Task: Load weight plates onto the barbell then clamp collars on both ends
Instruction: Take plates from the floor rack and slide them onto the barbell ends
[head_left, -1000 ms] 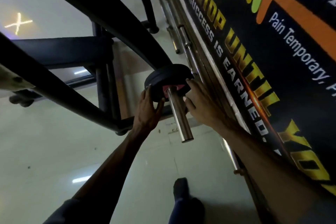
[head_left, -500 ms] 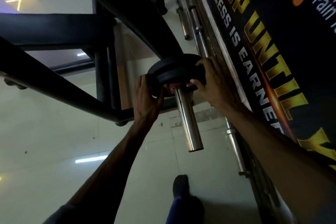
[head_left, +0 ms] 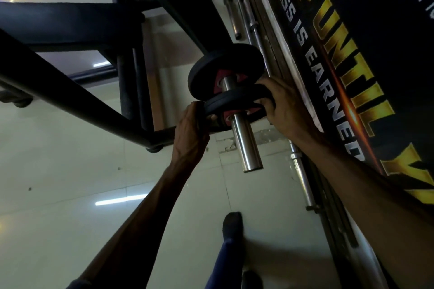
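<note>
A chrome barbell sleeve (head_left: pixel 246 143) points toward me at the frame's middle. Two black weight plates with red hubs sit on it. The far plate (head_left: pixel 218 63) stands further up the sleeve. The near plate (head_left: pixel 234 101) is a gap away from it, tilted. My left hand (head_left: pixel 190 131) grips the near plate's left edge. My right hand (head_left: pixel 281 105) holds its right edge, fingers curled round the rim. The sleeve's free end (head_left: pixel 252 168) is bare. No collar is in view.
A black steel rack frame (head_left: pixel 70 101) crosses the left and top. Spare chrome bars (head_left: pixel 303 183) lean along a dark printed wall banner (head_left: pixel 340 77) on the right. Glossy pale floor tiles lie below, with my sock-clad foot (head_left: pixel 232 223) near the bottom.
The plates sat together by the rack before. Now the near plate has come toward me along the sleeve in both hands, leaving a gap to the far plate.
</note>
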Available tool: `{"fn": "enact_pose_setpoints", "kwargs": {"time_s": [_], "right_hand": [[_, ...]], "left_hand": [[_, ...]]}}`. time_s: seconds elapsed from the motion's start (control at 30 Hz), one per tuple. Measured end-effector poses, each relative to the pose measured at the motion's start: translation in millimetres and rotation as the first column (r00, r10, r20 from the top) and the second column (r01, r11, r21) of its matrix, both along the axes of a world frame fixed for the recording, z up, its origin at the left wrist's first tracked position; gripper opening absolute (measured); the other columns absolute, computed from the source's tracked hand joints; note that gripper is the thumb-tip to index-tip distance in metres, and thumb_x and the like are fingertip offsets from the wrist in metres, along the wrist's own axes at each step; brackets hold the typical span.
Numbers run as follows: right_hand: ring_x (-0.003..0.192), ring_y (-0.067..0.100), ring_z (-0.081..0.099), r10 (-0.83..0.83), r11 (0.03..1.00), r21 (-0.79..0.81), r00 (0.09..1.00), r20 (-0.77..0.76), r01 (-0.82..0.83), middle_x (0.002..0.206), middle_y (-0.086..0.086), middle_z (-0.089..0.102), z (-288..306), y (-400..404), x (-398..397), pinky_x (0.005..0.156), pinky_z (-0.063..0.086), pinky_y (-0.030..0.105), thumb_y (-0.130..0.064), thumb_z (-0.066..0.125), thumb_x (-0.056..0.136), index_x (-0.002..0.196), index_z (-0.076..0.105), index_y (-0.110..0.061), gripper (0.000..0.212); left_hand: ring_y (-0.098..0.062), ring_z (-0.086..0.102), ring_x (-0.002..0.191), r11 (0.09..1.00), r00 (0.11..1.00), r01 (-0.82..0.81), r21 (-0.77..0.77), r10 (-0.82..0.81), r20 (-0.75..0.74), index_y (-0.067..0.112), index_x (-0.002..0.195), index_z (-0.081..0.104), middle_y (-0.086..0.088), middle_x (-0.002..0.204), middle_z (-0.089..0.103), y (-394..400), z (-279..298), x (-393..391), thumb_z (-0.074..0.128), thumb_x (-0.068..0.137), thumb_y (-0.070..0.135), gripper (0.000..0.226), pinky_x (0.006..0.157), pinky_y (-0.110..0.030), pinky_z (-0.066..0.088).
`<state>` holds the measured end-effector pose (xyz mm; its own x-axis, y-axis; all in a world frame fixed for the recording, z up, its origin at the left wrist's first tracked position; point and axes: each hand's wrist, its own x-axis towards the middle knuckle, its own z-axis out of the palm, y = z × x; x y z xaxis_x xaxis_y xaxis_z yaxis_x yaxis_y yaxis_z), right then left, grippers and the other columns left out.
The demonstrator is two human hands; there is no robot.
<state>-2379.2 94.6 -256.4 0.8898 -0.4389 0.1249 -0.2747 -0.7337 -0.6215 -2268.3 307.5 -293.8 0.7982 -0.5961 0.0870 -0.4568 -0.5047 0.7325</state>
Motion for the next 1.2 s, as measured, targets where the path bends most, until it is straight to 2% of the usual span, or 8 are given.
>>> {"fn": "enact_pose_setpoints", "kwargs": {"time_s": [0.33, 0.43, 0.57, 0.67, 0.8, 0.93, 1.07, 1.2], "right_hand": [[0.128, 0.03, 0.058, -0.073, 0.997, -0.028, 0.993, -0.093, 0.071, 0.132, 0.016, 0.063, 2.5, 69.4, -118.4, 0.114, 0.046, 0.038, 0.0, 0.061, 0.093, 0.13, 0.062, 0.001, 0.036], [0.128, 0.031, 0.058, -0.109, 0.993, -0.055, 0.987, -0.115, 0.103, 0.133, 0.014, 0.063, 6.7, 86.7, -150.1, 0.112, 0.047, 0.043, -0.006, 0.061, 0.091, 0.129, 0.063, -0.002, 0.038], [0.125, 0.028, 0.059, -0.132, 0.991, -0.025, 0.99, -0.051, 0.131, 0.13, 0.009, 0.064, 26.4, 119.1, -182.8, 0.106, 0.052, 0.046, -0.01, 0.059, 0.088, 0.127, 0.064, -0.007, 0.039], [0.127, 0.025, 0.058, -0.16, 0.987, 0.01, 0.987, 0.015, 0.16, 0.131, 0.009, 0.064, 51.3, 152.1, -201.8, 0.107, 0.051, 0.037, -0.007, 0.066, 0.091, 0.127, 0.065, -0.008, 0.036], [0.12, 0.007, 0.053, -0.165, 0.986, 0.036, 0.972, 0.169, 0.161, 0.123, 0.007, 0.066, 99.4, 201.7, -213.1, 0.104, 0.034, 0.001, -0.003, 0.07, 0.089, 0.122, 0.067, -0.009, 0.034], [0.124, 0.016, 0.059, -0.128, 0.99, 0.094, 0.96, 0.248, 0.108, 0.126, 0.003, 0.065, 142.7, 245.7, -210.9, 0.106, 0.049, 0.025, -0.007, 0.069, 0.09, 0.128, 0.066, -0.011, 0.038], [0.124, 0.004, 0.054, -0.065, 0.997, 0.056, 0.934, 0.351, 0.048, 0.127, -0.005, 0.064, 180.8, 288.9, -202.7, 0.108, 0.039, 0.008, -0.002, 0.068, 0.088, 0.129, 0.065, -0.015, 0.044], [0.125, -0.003, 0.054, -0.017, 0.999, 0.051, 0.902, 0.431, -0.005, 0.126, -0.009, 0.063, 208.4, 332.1, -190.0, 0.107, 0.042, 0.009, -0.006, 0.064, 0.091, 0.13, 0.063, -0.018, 0.041]], "left_hand": [[-0.029, 0.062, 0.112, 0.997, 0.997, 0.068, 0.034, -0.066, -0.043, 0.001, 0.129, 0.058, -0.014, 0.122, 0.065, 62.9, 2.2, -98.5, 0.067, 0.09, 0.0, 0.04, 0.095, -0.041, 0.054], [-0.028, 0.063, 0.111, 0.999, 0.998, 0.039, -0.017, -0.04, -0.046, 0.005, 0.129, 0.06, -0.014, 0.122, 0.067, 79.6, 12.4, -134.3, 0.07, 0.087, -0.004, 0.044, 0.09, -0.024, 0.05], [-0.022, 0.061, 0.105, 0.995, 0.997, 0.054, -0.081, -0.058, -0.049, 0.01, 0.128, 0.059, -0.008, 0.119, 0.066, 109.0, 34.3, -165.8, 0.065, 0.093, 0.009, 0.036, 0.083, -0.042, 0.057], [-0.02, 0.061, 0.104, 0.989, 0.998, 0.044, -0.144, -0.049, -0.032, 0.013, 0.128, 0.059, -0.003, 0.119, 0.065, 142.7, 65.6, -184.6, 0.058, 0.096, 0.03, 0.036, 0.081, -0.045, 0.057], [-0.017, 0.06, 0.106, 0.975, 0.999, 0.006, -0.223, 0.004, 0.043, 0.016, 0.127, 0.059, 0.003, 0.118, 0.062, 193.4, 116.9, -200.5, 0.058, 0.1, 0.039, 0.035, 0.077, -0.041, 0.057], [-0.015, 0.058, 0.099, 0.963, 0.988, -0.036, -0.268, 0.074, 0.132, 0.02, 0.119, 0.06, 0.01, 0.107, 0.059, 244.1, 171.1, -209.3, 0.058, 0.101, 0.037, 0.025, 0.073, -0.039, 0.053], [-0.02, 0.059, 0.097, 0.952, 0.967, -0.08, -0.297, 0.146, 0.207, 0.016, 0.116, 0.06, 0.005, 0.104, 0.06, 296.5, 216.9, -218.9, 0.057, 0.101, 0.038, 0.027, 0.076, -0.039, 0.05], [-0.02, 0.059, 0.095, 0.939, 0.941, -0.086, -0.334, 0.186, 0.281, 0.016, 0.115, 0.059, 0.007, 0.103, 0.059, 345.3, 246.3, -216.5, 0.058, 0.102, 0.031, 0.02, 0.075, -0.036, 0.048]]}}
